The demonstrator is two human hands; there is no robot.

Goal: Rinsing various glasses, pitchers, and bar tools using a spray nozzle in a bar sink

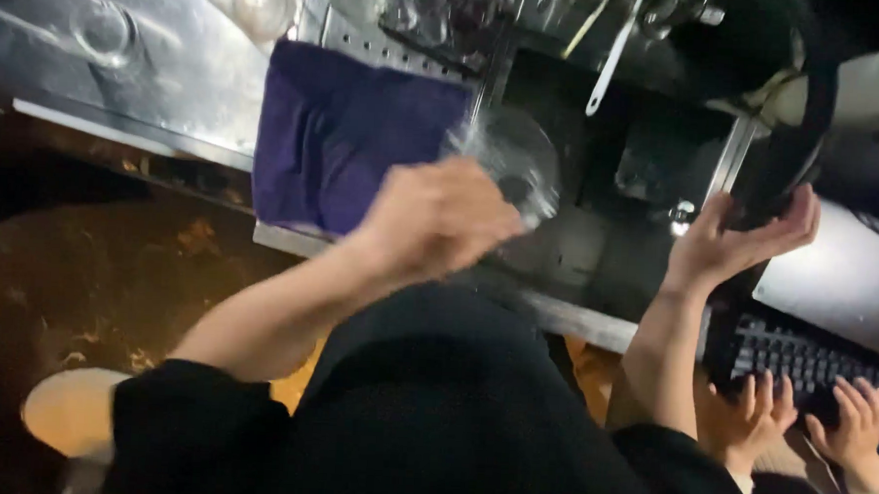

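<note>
Head view, the only 1: left hand (439, 217) is curled closed around a clear glass (510, 163), held tipped over the dark sink basin (597, 254). The glass is motion-blurred; the bowl points away from the wrist, toward the back of the sink. Can't tell whether the fingers are on a stem or the base, since the hand covers it.

Right hand (731, 245) is spread wide, palm up, at the basin's right edge against a black frame (774, 163). It holds nothing I can see.

Handling, my read: the glass is thin-walled, light, rigid and fragile. If wet it will be slippery. Safest hold is low on the bowl or at the base with all the fingers wrapped, not pinched at the rim. The steel edges nearby are chip risks.

Around it: a purple cloth (351, 134) is draped over the steel counter (151, 76) left of the sink, just beside the glass. 2 more glasses (262, 2) stand upturned on the counter, well apart from the hand. Utensils (611, 57) hang over the basin's far side.

Lower right: 2 other hands (808, 416) belonging to someone else rest on a black crate (800, 357).
</note>
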